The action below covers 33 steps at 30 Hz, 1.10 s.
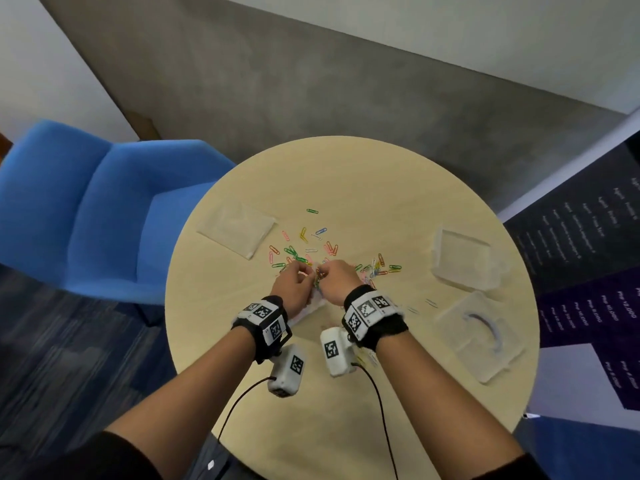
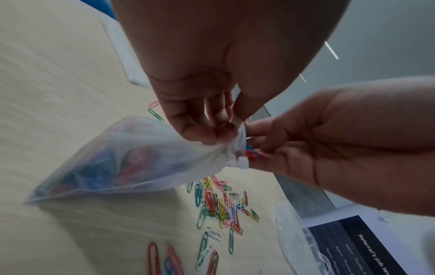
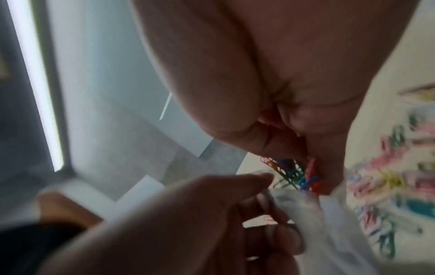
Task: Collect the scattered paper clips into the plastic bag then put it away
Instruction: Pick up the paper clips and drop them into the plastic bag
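step: clips fed into bag | left hand [image 2: 200, 119]: bag [image 2: 132, 158] mouth pinched above table [image 1: 363, 188] | right hand [image 2: 329, 148]: fingers curled on clip bunch [image 3: 294, 173] | advice: mouth to be spread wider, bunch released well inside | loose clips [image 1: 308, 247] remain beyond

A clear plastic bag [image 2: 132, 158], already part-filled with coloured paper clips and pinched at its mouth, sags onto the table near six o'clock, a small bunch of clips [image 2: 253, 155] held at its opening, while loose paper clips [image 1: 311, 251] lie scattered from centre toward three o'clock.
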Motion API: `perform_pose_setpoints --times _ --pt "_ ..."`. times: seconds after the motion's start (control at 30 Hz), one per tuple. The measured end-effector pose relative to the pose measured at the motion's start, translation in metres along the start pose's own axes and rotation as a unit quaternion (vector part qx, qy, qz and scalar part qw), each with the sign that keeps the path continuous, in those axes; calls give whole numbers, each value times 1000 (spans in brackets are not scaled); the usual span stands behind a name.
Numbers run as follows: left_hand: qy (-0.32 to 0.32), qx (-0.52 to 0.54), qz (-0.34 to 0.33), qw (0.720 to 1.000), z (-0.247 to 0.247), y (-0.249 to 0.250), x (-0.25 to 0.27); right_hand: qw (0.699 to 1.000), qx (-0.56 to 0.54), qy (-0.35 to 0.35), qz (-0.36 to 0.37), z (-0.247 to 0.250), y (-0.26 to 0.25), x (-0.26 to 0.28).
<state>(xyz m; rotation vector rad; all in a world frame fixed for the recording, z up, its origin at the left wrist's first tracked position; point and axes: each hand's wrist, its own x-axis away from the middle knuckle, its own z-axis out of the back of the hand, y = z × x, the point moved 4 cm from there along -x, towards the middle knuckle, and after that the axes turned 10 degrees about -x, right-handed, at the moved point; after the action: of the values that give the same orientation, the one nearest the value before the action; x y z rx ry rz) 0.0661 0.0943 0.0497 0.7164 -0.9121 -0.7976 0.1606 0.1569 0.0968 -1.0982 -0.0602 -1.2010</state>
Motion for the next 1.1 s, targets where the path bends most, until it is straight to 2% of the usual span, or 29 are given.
perform_pose_setpoints --times 0.1,0.2,0.27,0.37,0.43,0.47,0.53,0.6,0.67,0.77,0.87,1.1 --pt "4 -8 2 1000 -6 1 -3 990 122 44 48 3 3 -4" --pt "9 -13 -3 1000 -6 1 -1 982 152 84 68 0 10 -9" --pt "7 -13 -4 1000 -5 1 0 985 130 84 78 3 11 -7" --pt "5 12 2 1000 -3 -1 0 992 12 82 100 19 20 -12" --pt "5 16 8 1000 1 -2 0 987 -56 122 93 40 34 -22" --pt "6 17 9 1000 3 -3 0 982 -54 158 86 52 44 -30" --pt "13 14 6 1000 7 -5 1 976 19 208 57 70 67 -48" --pt "20 12 2 1000 12 -7 3 978 104 183 -9 73 94 -64" --pt "23 19 2 1000 16 -10 5 982 134 128 -39 64 112 -74" --pt "26 26 3 999 23 -12 7 972 223 80 9 38 118 -80" --pt "23 37 5 999 26 -14 6 946 306 83 62 12 113 -72" --pt "14 42 5 999 22 -11 7 930 309 121 156 -11 113 -46"
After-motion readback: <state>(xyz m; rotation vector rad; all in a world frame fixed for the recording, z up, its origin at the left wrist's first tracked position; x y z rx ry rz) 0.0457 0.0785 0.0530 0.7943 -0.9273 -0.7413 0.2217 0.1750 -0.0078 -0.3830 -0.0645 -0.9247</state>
